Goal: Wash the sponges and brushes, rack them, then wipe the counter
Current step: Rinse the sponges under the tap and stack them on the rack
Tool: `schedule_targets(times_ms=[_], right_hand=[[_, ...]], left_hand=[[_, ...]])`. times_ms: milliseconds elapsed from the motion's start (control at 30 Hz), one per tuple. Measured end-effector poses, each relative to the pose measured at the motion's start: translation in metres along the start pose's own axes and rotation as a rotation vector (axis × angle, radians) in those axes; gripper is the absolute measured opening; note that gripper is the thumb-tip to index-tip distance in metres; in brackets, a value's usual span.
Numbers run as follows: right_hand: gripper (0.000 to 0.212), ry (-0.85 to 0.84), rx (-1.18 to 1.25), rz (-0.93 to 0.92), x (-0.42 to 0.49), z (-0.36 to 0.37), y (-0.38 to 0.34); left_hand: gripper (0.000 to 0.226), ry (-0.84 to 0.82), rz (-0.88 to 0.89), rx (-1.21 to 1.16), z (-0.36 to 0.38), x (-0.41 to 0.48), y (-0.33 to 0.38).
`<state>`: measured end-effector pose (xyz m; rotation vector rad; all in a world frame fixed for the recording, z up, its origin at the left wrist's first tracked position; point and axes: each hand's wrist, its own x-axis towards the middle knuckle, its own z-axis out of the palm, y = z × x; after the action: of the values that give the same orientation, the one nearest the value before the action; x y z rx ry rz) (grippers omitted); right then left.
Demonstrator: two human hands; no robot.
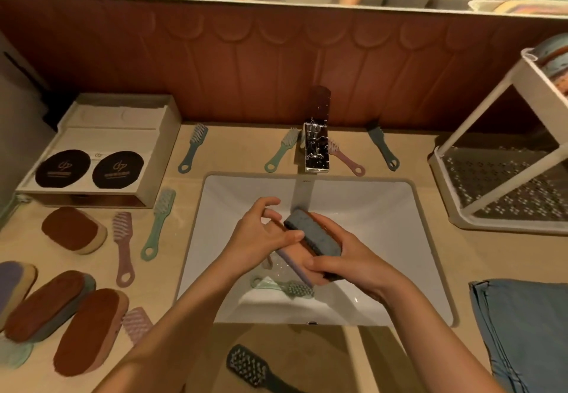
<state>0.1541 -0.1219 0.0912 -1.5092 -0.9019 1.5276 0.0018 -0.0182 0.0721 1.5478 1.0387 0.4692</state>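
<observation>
Over the white sink (399, 208) my right hand (344, 257) grips a blue-and-orange sponge (313, 235) under the water stream from the chrome faucet (315, 149). My left hand (261, 232) touches the sponge's left end with thumb and fingers. A purple piece, perhaps a brush handle (295, 266), sticks out beneath the sponge. A green brush (282, 286) lies in the basin. Several sponges (73, 229) and brushes (123, 248) lie on the counter to the left. More brushes (381, 149) lie behind the sink.
A white two-tier rack (498, 189) stands at the right with sponges on its upper tier. A folded blue cloth (522, 331) lies at the front right. A box with two dark round pads (92, 168) sits at the back left. A dark brush (252, 368) lies by the front edge.
</observation>
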Motion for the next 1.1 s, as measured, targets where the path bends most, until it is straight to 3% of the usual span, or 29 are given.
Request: schedule_targets(times_ms=[133, 233, 300, 433, 700, 1100], right_hand=[[0.072, 0.124, 0.094, -0.072, 0.002, 0.008, 0.001], [0.069, 0.218, 0.130, -0.113, 0.006, 0.014, 0.007], [0.067, 0.227, 0.112, -0.128, 0.007, 0.019, 0.010], [0.047, 0.224, 0.071, -0.128, 0.011, 0.027, 0.007], [0.043, 0.274, 0.141, -0.135, 0.017, 0.029, 0.007], [0.047, 0.178, 0.035, -0.159, 0.017, 0.038, 0.011]], left_hand=[[0.083, 0.112, -0.137, -0.351, 0.009, -0.005, -0.003], [0.087, 0.004, -0.316, -0.573, 0.021, -0.018, -0.008], [0.075, -0.107, -0.320, -0.665, 0.032, -0.025, -0.011], [0.068, -0.059, -0.317, -0.841, 0.043, -0.026, -0.013], [0.042, -0.102, -0.309, -0.743, 0.039, -0.030, -0.008], [0.044, -0.086, -0.244, -0.684, 0.021, -0.017, -0.006]])
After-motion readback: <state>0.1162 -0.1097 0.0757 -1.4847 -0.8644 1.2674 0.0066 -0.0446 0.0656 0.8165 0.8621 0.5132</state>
